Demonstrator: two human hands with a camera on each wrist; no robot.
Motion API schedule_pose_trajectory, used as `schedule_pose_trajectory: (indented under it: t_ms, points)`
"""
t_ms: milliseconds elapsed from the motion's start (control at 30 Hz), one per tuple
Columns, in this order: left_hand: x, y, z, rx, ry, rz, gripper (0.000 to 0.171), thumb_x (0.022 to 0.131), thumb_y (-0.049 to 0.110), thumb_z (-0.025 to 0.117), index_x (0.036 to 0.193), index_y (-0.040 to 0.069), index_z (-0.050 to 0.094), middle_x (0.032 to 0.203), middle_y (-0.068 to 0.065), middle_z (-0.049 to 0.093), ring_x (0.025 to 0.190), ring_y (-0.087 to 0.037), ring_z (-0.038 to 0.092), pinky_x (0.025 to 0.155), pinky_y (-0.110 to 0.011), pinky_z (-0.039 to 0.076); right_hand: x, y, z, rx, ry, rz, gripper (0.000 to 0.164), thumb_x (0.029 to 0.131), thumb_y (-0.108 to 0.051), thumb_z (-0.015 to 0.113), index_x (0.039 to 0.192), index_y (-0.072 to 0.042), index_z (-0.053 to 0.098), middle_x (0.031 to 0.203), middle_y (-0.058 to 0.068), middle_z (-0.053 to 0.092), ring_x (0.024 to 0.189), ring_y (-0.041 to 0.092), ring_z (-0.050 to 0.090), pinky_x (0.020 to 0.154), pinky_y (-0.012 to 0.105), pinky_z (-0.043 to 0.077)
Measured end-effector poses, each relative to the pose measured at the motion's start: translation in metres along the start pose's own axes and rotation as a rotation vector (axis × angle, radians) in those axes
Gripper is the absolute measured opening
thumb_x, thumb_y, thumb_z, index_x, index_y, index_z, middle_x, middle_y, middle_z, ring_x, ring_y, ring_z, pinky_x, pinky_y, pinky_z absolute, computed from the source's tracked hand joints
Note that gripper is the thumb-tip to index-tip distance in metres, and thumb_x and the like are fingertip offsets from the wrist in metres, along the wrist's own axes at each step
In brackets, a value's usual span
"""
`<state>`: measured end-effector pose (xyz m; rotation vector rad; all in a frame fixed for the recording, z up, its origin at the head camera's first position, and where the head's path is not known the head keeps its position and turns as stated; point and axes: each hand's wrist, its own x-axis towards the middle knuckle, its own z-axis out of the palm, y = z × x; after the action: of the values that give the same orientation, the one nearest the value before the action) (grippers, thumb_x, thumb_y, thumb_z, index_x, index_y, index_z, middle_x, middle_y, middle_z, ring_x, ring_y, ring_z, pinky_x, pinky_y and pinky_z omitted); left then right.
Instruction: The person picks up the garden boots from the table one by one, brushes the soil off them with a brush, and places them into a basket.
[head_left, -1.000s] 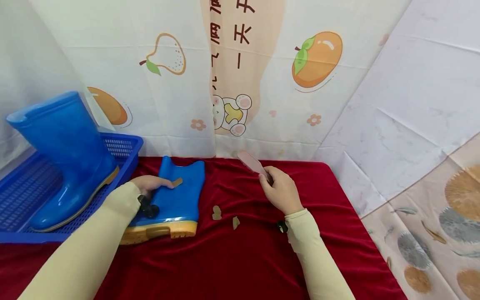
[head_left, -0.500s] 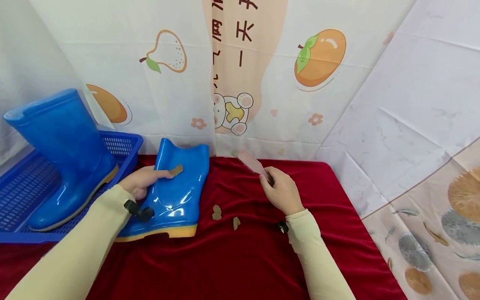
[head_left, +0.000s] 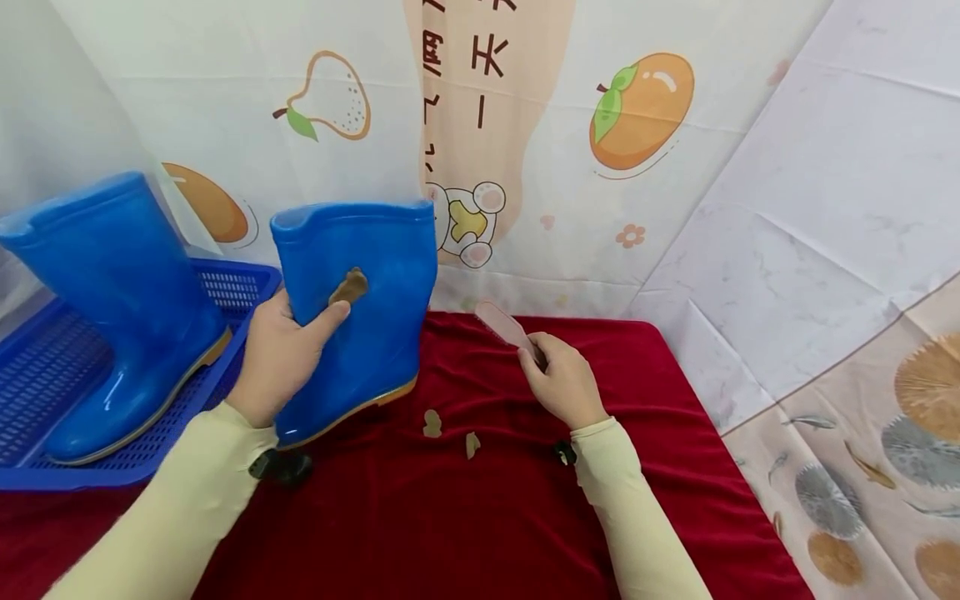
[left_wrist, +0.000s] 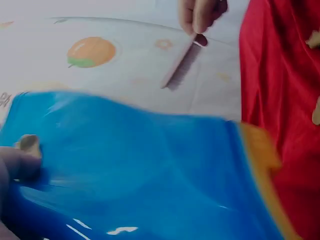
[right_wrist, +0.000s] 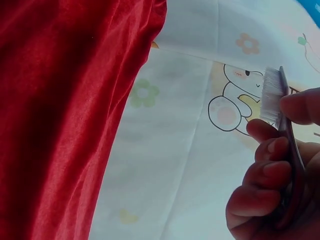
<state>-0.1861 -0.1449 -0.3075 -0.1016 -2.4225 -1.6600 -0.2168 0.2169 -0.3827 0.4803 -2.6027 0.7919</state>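
Observation:
My left hand (head_left: 283,354) grips the shaft of a blue rubber boot (head_left: 360,250), thumb on the side facing me and fingers behind it, hidden. The boot is tilted upright, opening at the top, with a yellow sole edge. A brown mud-like patch (head_left: 349,287) sticks to the shaft just above the thumb; the left wrist view shows this patch (left_wrist: 30,145) beside the thumb too. My right hand (head_left: 562,379) holds a brush (head_left: 501,323) with a pinkish back by its handle, apart from the boot. White bristles (right_wrist: 271,95) show in the right wrist view.
A second blue boot (head_left: 127,308) stands in a blue plastic basket (head_left: 247,279) on the left. Two brown flakes (head_left: 432,423) lie on the red cloth (head_left: 480,525) in front of the boot. A printed white curtain (head_left: 540,92) hangs behind the table.
My left hand has raised the boot from lying on its side to a near-upright tilt, its opening moving up and back. The right hand and brush stay almost still.

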Motion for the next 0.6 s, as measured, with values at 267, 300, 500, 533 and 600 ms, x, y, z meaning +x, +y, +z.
schedule_pose_trajectory:
  t_ms: [267, 300, 500, 533, 600]
  points:
    - [0.007, -0.039, 0.053, -0.059, 0.246, 0.106, 0.035, 0.100, 0.027, 0.070, 0.117, -0.003, 0.070, 0.115, -0.021, 0.075, 0.104, -0.040, 0.073, 0.096, -0.057, 0.056, 0.001, -0.001, 0.002, 0.005, 0.001, 0.010, 0.016, 0.102, -0.024, 0.062, 0.107, -0.011, 0.070, 0.082, -0.002, 0.061, 0.072, 0.014, 0.054, 0.067, 0.034, 0.048]
    - [0.008, -0.044, 0.058, -0.073, 0.255, 0.096, 0.034, 0.100, 0.026, 0.070, 0.116, -0.004, 0.070, 0.114, -0.022, 0.075, 0.104, -0.041, 0.072, 0.096, -0.057, 0.056, 0.001, -0.001, 0.003, 0.007, 0.000, 0.010, 0.016, 0.102, -0.024, 0.062, 0.107, -0.011, 0.070, 0.082, -0.003, 0.061, 0.072, 0.014, 0.054, 0.067, 0.034, 0.048]
    - [0.014, -0.058, 0.065, -0.083, 0.205, 0.050, 0.045, 0.101, 0.033, 0.068, 0.131, 0.000, 0.063, 0.126, -0.021, 0.071, 0.111, -0.044, 0.070, 0.099, -0.060, 0.053, 0.000, 0.001, 0.005, 0.015, 0.017, 0.003, 0.013, 0.102, -0.023, 0.061, 0.103, -0.012, 0.069, 0.079, -0.004, 0.057, 0.069, 0.013, 0.051, 0.063, 0.033, 0.046]
    - [0.015, -0.059, 0.063, -0.074, 0.180, 0.038, 0.049, 0.101, 0.036, 0.067, 0.135, 0.001, 0.060, 0.130, -0.021, 0.069, 0.113, -0.044, 0.068, 0.101, -0.061, 0.052, 0.000, 0.001, 0.006, 0.016, 0.022, 0.001, 0.012, 0.102, -0.023, 0.061, 0.102, -0.013, 0.068, 0.078, -0.004, 0.057, 0.069, 0.013, 0.051, 0.063, 0.033, 0.045]
    - [0.015, -0.062, 0.058, -0.055, 0.117, 0.017, 0.057, 0.102, 0.040, 0.065, 0.144, 0.003, 0.052, 0.139, -0.021, 0.063, 0.120, -0.046, 0.064, 0.104, -0.064, 0.048, -0.001, 0.002, 0.008, 0.013, 0.032, -0.002, 0.012, 0.102, -0.022, 0.062, 0.103, -0.012, 0.069, 0.078, -0.004, 0.057, 0.069, 0.013, 0.051, 0.063, 0.033, 0.046]
